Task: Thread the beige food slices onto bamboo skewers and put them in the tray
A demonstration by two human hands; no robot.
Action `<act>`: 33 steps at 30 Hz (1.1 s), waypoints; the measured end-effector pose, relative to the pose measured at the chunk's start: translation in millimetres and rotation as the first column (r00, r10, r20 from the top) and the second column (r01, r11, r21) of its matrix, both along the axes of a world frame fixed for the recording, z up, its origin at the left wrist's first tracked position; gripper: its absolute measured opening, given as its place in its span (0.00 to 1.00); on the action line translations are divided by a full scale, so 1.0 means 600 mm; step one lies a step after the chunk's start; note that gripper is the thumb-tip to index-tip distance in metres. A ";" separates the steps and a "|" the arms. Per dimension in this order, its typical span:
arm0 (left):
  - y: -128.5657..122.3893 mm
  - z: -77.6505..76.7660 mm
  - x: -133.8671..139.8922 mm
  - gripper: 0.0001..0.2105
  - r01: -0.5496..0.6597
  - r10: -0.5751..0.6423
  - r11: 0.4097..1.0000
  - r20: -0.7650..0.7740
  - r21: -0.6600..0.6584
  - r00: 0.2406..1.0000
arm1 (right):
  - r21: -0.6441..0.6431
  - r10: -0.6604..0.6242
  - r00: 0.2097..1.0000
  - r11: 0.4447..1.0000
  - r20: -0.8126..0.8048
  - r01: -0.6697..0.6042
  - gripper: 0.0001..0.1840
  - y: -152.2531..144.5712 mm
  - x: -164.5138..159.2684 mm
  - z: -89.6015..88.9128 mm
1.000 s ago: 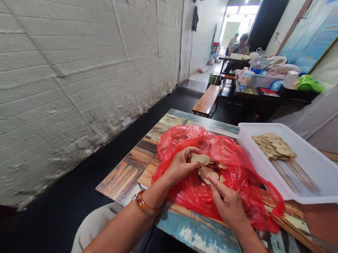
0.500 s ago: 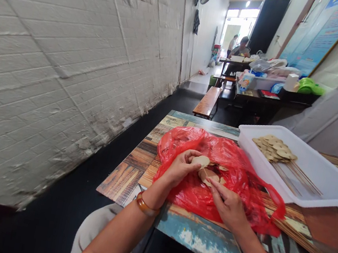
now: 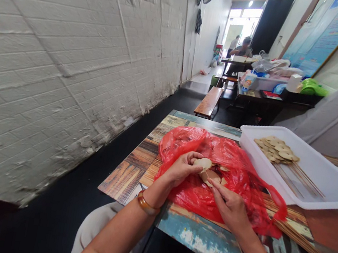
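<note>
My left hand (image 3: 185,167) pinches a pale, round, flat slice (image 3: 203,164) over an opened red plastic bag (image 3: 186,140). In my right hand (image 3: 227,203) a thin wooden skewer (image 3: 208,175) is pinched between thumb and fingers, its far end at the slice's lower edge. Whether the tip has gone into the slice I cannot tell. More pale slices (image 3: 211,178) lie in the bag just below my hands. To the right, a white plastic tray (image 3: 331,179) holds a pile of skewered slices (image 3: 277,148), their sticks pointing toward me.
Loose wooden skewers (image 3: 308,242) lie on the patterned table (image 3: 129,171) to the right of the bag. A wooden bench (image 3: 208,101) stands beyond. Farther back are a cluttered table (image 3: 255,93) and a seated person (image 3: 243,50). A white wall (image 3: 66,83) runs along the left.
The view has shifted slightly. My hands stay over the bag, with the slice and skewer still held; the slice is turned a little.
</note>
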State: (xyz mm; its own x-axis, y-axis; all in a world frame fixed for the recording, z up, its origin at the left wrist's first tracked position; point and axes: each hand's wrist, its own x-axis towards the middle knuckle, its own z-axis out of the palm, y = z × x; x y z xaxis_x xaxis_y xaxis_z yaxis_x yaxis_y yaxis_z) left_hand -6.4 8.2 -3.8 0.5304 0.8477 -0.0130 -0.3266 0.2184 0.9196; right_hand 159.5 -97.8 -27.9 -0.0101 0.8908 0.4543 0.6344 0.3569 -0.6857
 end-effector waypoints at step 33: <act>-0.009 0.012 0.003 0.20 -0.045 0.044 0.999 0.007 0.020 0.999 | 0.038 0.004 1.000 0.999 0.005 -0.004 0.18 0.002 0.002 0.001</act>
